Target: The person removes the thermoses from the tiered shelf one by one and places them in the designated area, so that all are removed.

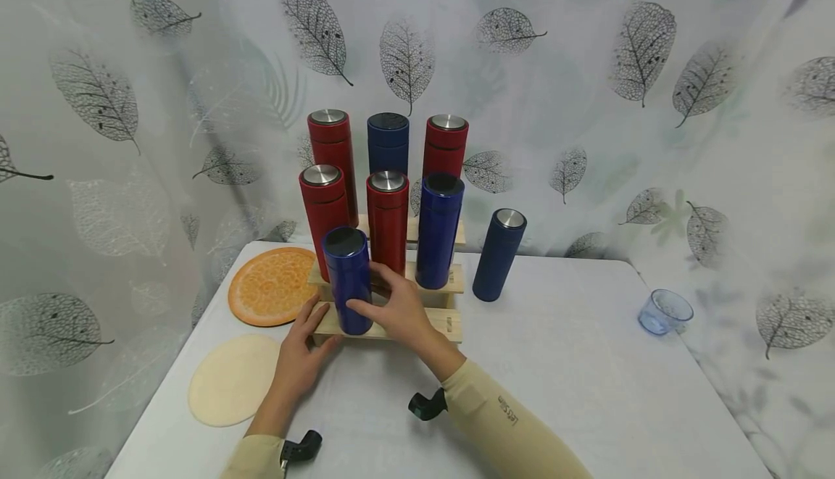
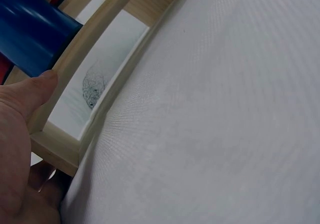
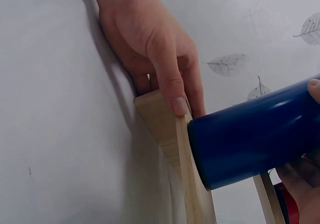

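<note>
My right hand [image 1: 399, 312] grips a glossy blue thermos [image 1: 348, 283] with a dark lid, thumb in front and fingers round its side. The thermos base meets the lowest step of a tiered wooden rack [image 1: 433, 323], toward its left end. My left hand [image 1: 300, 356] holds that step's left corner; the right wrist view shows its thumb [image 3: 172, 83] on the front edge. Behind, the middle step carries two red thermoses [image 1: 324, 207] and another glossy blue thermos [image 1: 439, 232]. On the top step are two more red thermoses [image 1: 445, 146] and a matte navy one [image 1: 388, 142].
A navy thermos [image 1: 499, 254] with a silver lid stands on the white table [image 1: 554, 377], right of the rack. To the rack's left lie an orange patterned round mat [image 1: 267, 287] and a cream disc [image 1: 231, 381]. A small blue glass [image 1: 664, 312] sits near the right edge. A leaf-patterned curtain [image 1: 548, 88] hangs behind.
</note>
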{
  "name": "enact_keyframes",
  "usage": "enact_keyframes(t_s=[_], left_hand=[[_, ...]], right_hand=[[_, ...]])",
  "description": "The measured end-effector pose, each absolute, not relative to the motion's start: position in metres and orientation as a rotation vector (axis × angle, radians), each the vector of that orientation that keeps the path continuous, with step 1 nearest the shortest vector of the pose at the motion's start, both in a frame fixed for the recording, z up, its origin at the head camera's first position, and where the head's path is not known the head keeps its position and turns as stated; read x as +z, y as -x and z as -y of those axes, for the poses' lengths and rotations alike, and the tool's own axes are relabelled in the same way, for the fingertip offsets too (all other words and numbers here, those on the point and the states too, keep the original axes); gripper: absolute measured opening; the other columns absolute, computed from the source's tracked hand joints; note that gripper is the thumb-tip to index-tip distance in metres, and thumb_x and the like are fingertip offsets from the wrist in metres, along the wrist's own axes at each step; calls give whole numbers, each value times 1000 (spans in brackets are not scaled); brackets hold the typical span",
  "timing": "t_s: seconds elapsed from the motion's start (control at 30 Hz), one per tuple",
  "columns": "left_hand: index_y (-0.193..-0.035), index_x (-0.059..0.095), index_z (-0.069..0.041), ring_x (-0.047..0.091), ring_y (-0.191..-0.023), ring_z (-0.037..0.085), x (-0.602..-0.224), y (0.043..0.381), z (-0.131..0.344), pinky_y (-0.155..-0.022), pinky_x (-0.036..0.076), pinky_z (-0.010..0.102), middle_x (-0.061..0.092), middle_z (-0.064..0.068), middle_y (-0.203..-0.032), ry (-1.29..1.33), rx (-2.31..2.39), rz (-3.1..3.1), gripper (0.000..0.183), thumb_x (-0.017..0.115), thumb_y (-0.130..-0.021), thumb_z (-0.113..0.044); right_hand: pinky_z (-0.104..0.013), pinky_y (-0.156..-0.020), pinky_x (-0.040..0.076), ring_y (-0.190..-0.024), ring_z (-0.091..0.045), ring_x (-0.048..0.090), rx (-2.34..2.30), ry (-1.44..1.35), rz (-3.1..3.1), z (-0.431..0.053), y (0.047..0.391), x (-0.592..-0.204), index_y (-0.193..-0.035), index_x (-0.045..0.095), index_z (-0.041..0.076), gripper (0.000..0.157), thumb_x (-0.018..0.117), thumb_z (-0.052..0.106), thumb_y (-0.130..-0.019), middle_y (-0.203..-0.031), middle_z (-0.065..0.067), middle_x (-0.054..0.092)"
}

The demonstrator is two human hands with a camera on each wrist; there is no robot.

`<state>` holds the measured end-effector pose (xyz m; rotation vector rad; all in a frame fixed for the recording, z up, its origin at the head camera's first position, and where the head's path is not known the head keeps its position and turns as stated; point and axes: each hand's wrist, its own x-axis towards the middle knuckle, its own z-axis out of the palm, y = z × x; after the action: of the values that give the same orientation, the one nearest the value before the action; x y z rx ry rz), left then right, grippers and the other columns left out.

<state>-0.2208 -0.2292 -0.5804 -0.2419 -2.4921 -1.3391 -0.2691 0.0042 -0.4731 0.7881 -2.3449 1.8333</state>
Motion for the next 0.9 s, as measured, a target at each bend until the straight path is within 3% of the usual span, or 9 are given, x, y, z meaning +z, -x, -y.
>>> enact_keyframes(t_s=[0.3, 0.9], left_hand=[[-161, 53, -7, 32, -158, 42, -582, 221, 230, -118, 39, 65, 30, 8, -177, 244, -1339, 2491, 71, 82, -100, -29], [-161, 53, -7, 32, -158, 42, -580, 220, 228, -118, 39, 63, 31, 9, -176, 240, -1305, 2493, 70, 82, -100, -26]], right_hand=[[-40, -105, 56, -129, -24, 68, 1803, -779, 2336, -6, 268, -475, -151, 62, 8, 68, 91, 25, -92, -142, -10, 70], [-34, -103, 57, -125, -19, 70, 1789, -829, 2244, -18, 260, -462, -147, 65, 10, 66, 94, 21, -89, -138, -6, 73]])
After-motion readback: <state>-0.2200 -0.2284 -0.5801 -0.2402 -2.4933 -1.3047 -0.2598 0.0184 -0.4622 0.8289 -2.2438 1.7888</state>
